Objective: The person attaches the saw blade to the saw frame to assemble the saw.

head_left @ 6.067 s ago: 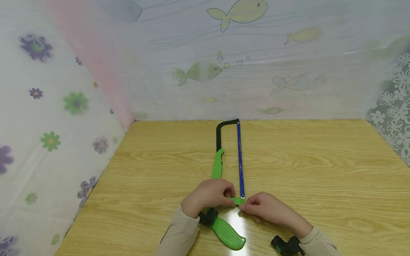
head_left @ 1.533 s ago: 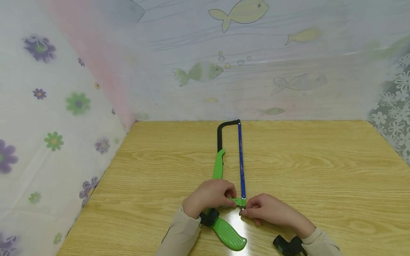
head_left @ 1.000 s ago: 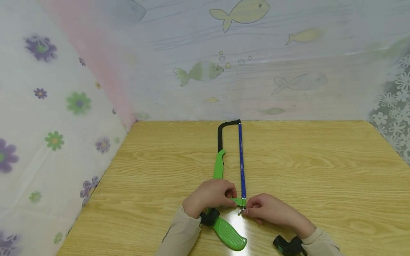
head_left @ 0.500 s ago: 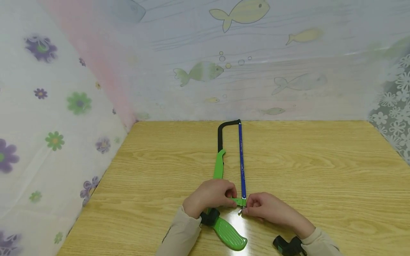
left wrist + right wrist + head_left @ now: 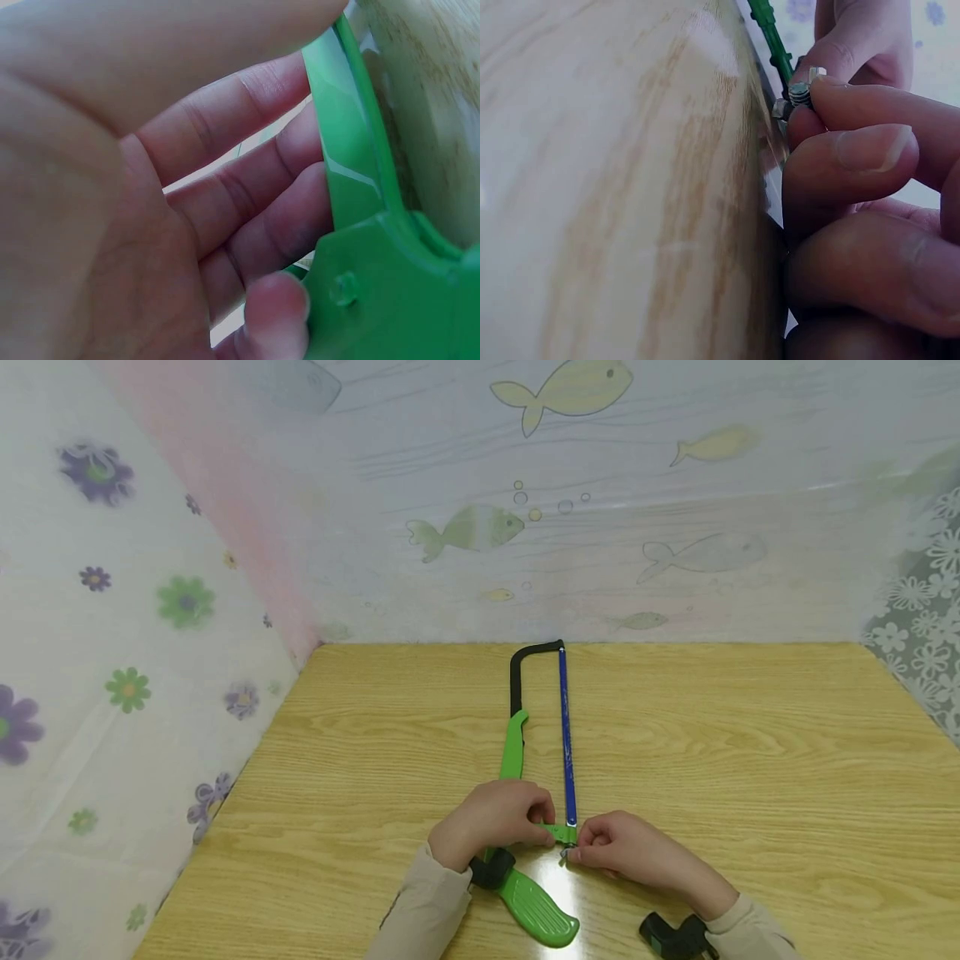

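The right hand (image 5: pixel 637 852) is pinching a small silvery metal wing nut (image 5: pixel 800 91) between nearly closed fingers (image 5: pixel 885 105); the left hand (image 5: pixel 491 814), fingers bent, is gripping a green-and-black hacksaw (image 5: pixel 512 747) by its green frame (image 5: pixel 349 150). The hacksaw is lying on the wood-grain tabletop (image 5: pixel 750 735) — black bow (image 5: pixel 515 681) reaching the far edge, slim blue blade (image 5: pixel 567 735) alongside, ribbed green handle (image 5: pixel 536 906) toward the near edge.

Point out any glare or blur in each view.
Head: bright glare on the table beside the green handle; left wrist: the left hand looks soft toward the wrist; right wrist: background flower prints out of focus.
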A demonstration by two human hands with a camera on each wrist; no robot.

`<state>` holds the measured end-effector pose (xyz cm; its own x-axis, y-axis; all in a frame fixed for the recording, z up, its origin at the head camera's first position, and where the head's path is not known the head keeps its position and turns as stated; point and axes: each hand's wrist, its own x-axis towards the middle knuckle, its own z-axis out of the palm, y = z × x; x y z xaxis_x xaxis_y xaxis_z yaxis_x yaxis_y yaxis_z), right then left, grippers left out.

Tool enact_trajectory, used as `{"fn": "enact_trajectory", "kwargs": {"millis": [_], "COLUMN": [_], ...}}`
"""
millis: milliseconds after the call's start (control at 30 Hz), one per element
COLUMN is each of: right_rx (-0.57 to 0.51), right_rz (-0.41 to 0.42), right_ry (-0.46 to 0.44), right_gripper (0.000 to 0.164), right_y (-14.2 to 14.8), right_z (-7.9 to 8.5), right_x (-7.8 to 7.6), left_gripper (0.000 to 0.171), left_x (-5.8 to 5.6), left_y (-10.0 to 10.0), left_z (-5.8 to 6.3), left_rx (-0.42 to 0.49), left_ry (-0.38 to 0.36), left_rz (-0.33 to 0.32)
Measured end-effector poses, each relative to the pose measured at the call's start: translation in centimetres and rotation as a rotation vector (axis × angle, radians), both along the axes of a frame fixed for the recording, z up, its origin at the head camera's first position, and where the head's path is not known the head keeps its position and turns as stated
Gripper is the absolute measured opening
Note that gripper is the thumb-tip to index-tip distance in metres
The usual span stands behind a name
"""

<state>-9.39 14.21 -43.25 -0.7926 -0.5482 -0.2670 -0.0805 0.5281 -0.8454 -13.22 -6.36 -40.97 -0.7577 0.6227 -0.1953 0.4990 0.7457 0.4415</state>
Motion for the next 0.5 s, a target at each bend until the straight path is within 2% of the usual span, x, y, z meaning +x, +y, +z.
{"fn": "enact_trajectory", "kwargs": {"millis": [500], "right_rx": [0.0], "right_rz": [0.014], "right_ry": [-0.013], "right_gripper": [0.034], "right_y": [-0.02], "right_z": [0.33], "right_x": [0.02], "left_gripper": [0.016], "left_x": [0.01], "left_y": [0.02], "left_z": [0.23], "left_rx": [-0.011], "left_ry": [0.001], "left_rz": [0.001]}}
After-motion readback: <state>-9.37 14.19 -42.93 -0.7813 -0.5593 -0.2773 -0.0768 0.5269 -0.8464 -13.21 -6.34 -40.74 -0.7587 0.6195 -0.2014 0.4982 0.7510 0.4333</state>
